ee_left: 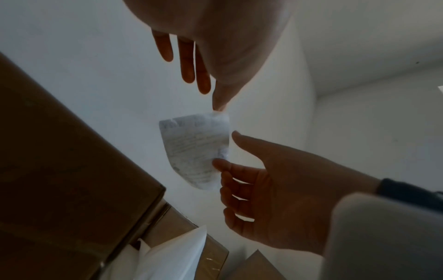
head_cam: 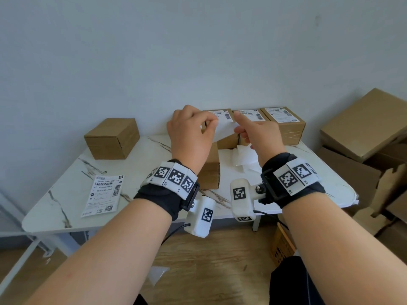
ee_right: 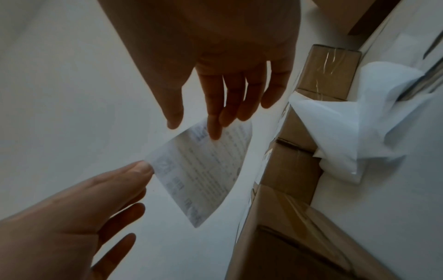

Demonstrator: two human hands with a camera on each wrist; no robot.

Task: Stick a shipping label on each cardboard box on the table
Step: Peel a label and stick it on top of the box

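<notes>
The label (head_cam: pixel 223 130) hangs in the air between both hands, above the box (head_cam: pixel 210 166) at the middle of the table (head_cam: pixel 66 194), its long axis running roughly from hand to hand, sagging in a curve. From the head view only its blank white side shows; the wrist views look up at the other face, where faint print reads through (blurred, not legible). The left hand (head_cam: pixel 190 133) is raised with knuckles up, thumb and forefinger pinching one corner, the other fingers hanging loosely. The right hand (head_cam: pixel 256 134) has its fingers nearly straight and spread; the forefinger touches the label's opposite edge, and whether the thumb closes on it I cannot tell. Three labelled boxes (head_cam: pixel 283 123) stand in a row at the wall, a bare box (head_cam: pixel 112 138) far left, a spare label (head_cam: pixel 103 194) flat near the front edge, and crumpled backing paper (head_cam: pixel 244 158) under the right wrist.
</notes>
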